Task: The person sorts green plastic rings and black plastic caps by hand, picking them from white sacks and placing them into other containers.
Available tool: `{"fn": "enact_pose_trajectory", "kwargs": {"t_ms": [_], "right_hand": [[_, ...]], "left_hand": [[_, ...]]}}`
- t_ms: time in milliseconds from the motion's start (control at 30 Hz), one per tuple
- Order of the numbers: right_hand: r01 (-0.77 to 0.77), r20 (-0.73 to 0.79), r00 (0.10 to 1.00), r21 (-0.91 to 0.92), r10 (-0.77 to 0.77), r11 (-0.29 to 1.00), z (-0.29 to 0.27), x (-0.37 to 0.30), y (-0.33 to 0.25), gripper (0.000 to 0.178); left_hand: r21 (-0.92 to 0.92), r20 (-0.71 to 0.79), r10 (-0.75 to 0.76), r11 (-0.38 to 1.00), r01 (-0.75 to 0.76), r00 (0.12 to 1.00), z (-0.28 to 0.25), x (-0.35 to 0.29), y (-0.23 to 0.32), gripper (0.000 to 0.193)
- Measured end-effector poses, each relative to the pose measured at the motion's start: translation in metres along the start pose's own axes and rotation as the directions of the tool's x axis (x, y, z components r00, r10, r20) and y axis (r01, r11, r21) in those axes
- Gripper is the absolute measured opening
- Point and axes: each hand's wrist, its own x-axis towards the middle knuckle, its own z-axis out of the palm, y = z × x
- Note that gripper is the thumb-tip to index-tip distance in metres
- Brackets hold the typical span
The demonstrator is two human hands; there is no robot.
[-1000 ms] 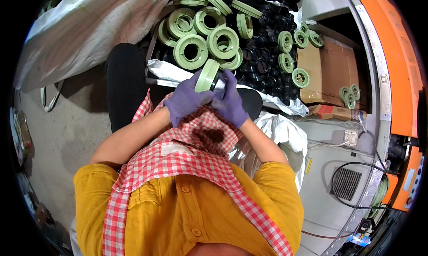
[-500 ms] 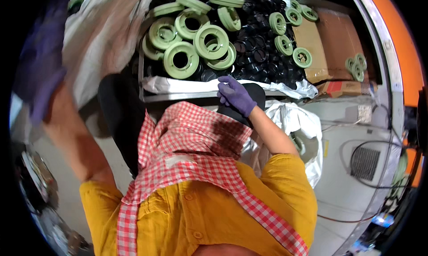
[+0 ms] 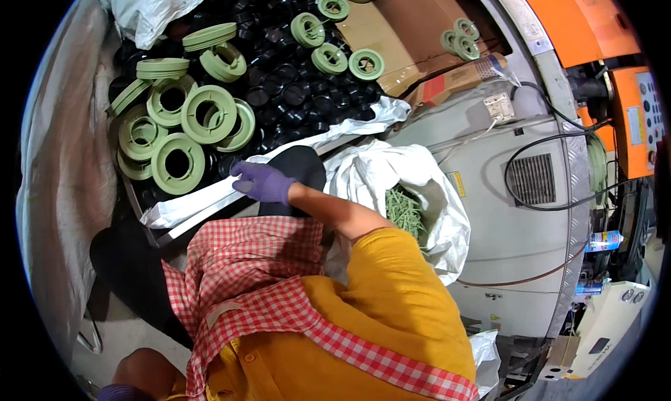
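My right hand (image 3: pixel 263 182), in a purple glove, rests by my black-clad knee at the near edge of a bin lined with white sheeting (image 3: pixel 199 200). Its fingers are loosely bent and apart, and nothing shows in them. At the bottom left edge, only a purple bit of my left hand (image 3: pixel 123 392) is in view, its fingers cut off. Nearest to the right hand, pale green plastic rings (image 3: pixel 168 164) lie in a loose heap at the bin's left side. Many black round plastic caps (image 3: pixel 286 86) fill the rest of it.
A white sack (image 3: pixel 447 244) holding thin green plastic pieces (image 3: pixel 403 212) stands right of my knee. Further right is a grey machine cabinet (image 3: pixel 489 282) with a black cable. More green rings (image 3: pixel 366 64) lie near cardboard (image 3: pixel 419 24). An orange control panel (image 3: pixel 639 121) stands at right.
The view has swung to the right, bringing the sack and cabinet further in. My left hand has gone from the upper left down to the bottom edge. My right hand stays by the knee.
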Motion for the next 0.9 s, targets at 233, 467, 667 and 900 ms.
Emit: {"fn": "enact_pose_trajectory", "kwargs": {"t_ms": [233,467,667,900], "right_hand": [[-0.04,-0.013,0.999,0.432,0.05,0.901,-0.023,0.008,-0.004,0.034],[0.117,-0.331,0.944,0.389,0.02,0.914,-0.065,0.064,0.019,0.03],[-0.099,-0.635,0.772,-0.09,0.02,0.991,-0.11,0.109,0.049,0.043],[-0.092,-0.287,0.954,-0.554,-0.086,0.828,-0.084,0.164,0.089,0.056]], "left_hand": [[0.146,-0.855,-0.26,0.71,0.689,0.449,-0.073,-0.056,-0.062,0.018],[0.068,-0.953,-0.179,0.659,0.749,0.245,-0.079,-0.075,-0.047,0.022],[0.084,-0.985,-0.097,0.467,0.88,0.146,-0.117,-0.065,-0.052,0.029],[0.585,-0.704,-0.366,-0.784,0.205,0.609,-0.191,-0.197,-0.13,0.035]]}}
